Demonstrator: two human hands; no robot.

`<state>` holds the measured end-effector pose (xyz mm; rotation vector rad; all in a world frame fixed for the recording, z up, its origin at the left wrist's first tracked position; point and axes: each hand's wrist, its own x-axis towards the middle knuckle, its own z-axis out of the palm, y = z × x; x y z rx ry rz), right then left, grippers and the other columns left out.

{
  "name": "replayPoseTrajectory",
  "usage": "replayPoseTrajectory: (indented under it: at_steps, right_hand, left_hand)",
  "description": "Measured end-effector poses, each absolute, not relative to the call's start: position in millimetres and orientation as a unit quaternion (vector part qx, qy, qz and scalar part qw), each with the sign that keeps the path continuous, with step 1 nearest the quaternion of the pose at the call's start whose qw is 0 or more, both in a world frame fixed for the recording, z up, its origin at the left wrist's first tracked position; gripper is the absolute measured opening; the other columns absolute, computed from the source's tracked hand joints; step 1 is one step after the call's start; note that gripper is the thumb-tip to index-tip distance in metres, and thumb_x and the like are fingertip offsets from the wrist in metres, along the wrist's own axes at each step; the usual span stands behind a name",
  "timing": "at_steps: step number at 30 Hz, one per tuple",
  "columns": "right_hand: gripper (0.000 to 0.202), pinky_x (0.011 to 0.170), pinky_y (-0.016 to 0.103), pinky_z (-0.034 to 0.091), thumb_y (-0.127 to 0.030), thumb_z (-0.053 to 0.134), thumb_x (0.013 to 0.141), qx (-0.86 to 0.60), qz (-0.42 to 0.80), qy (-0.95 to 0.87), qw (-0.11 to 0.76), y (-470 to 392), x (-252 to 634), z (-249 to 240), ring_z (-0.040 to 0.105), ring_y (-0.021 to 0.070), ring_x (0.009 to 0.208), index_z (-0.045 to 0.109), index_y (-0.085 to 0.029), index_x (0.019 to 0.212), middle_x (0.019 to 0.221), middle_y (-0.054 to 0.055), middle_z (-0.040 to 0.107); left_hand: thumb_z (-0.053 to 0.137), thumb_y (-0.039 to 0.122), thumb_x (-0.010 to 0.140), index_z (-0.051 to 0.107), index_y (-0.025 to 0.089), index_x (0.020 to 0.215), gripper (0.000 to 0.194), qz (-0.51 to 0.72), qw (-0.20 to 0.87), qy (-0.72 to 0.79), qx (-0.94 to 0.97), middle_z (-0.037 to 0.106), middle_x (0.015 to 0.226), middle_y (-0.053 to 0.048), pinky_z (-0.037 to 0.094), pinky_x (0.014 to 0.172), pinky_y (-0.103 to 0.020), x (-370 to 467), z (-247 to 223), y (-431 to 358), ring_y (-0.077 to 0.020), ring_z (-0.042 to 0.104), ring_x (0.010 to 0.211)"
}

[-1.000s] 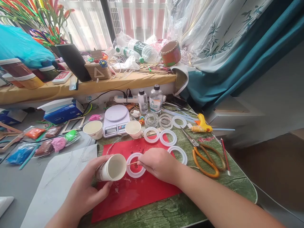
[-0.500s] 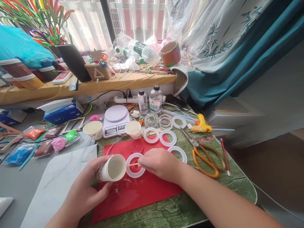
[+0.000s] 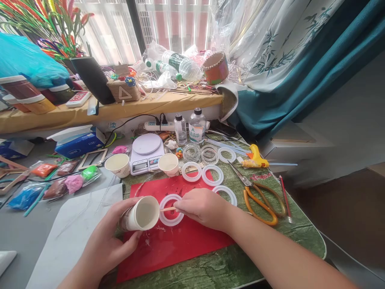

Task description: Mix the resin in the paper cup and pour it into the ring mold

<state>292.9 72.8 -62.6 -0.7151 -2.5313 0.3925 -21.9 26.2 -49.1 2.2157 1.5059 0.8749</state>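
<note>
My left hand (image 3: pixel 112 237) is wrapped round a white paper cup (image 3: pixel 132 220), tilted so its mouth faces right and toward me. Between the fingertips of my right hand (image 3: pixel 203 208) is a thin wooden stick (image 3: pixel 168 209), its tip at the cup's rim. Beneath the stick, a white ring-shaped mold (image 3: pixel 171 222) lies on a red sheet (image 3: pixel 192 241). Other ring molds stand behind and to the right, among them one ring mold (image 3: pixel 213 175) and another ring mold (image 3: pixel 232 194) partly behind my right hand. What the cup contains is hard to make out.
Behind the sheet stand a kitchen scale (image 3: pixel 146 150), two more paper cups, one paper cup (image 3: pixel 118 165) farther left, and two clear bottles, including a labelled bottle (image 3: pixel 197 127). Orange-handled scissors (image 3: pixel 261 200), a yellow glue gun (image 3: pixel 255 157) and a red pencil (image 3: pixel 285 196) lie at right.
Almost nothing differs. Both hands, the cup and the stick keep nearly the same place.
</note>
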Motion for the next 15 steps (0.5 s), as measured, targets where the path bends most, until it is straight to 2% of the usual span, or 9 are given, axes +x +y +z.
replayPoseTrajectory:
  at_steps: [10,15]
  right_hand:
    - [0.028,0.073,0.030,0.049,-0.027,0.049,0.113,-0.272,0.186,-0.906,0.266,73.7,294.6,-60.6,0.068,0.0191,0.076,0.074,-0.016,0.107,0.086,0.007,0.077]
    - [0.019,0.075,0.029,0.053,-0.023,0.058,0.107,-0.300,0.269,-0.843,0.355,70.9,293.5,-56.5,0.072,0.0185,0.078,0.076,-0.017,0.105,0.090,0.007,0.081]
  left_hand:
    - [0.059,0.030,0.097,0.056,0.030,0.139,0.042,0.305,0.163,0.528,0.776,0.070,0.131,-0.007,0.057,0.102,-0.040,-21.8,-48.3,25.4,-0.0305,0.069,0.121]
    - [0.062,0.030,0.094,0.059,0.030,0.138,0.044,0.315,0.160,0.528,0.772,0.073,0.128,-0.007,0.059,0.101,-0.040,-23.5,-50.0,26.7,-0.0305,0.072,0.116]
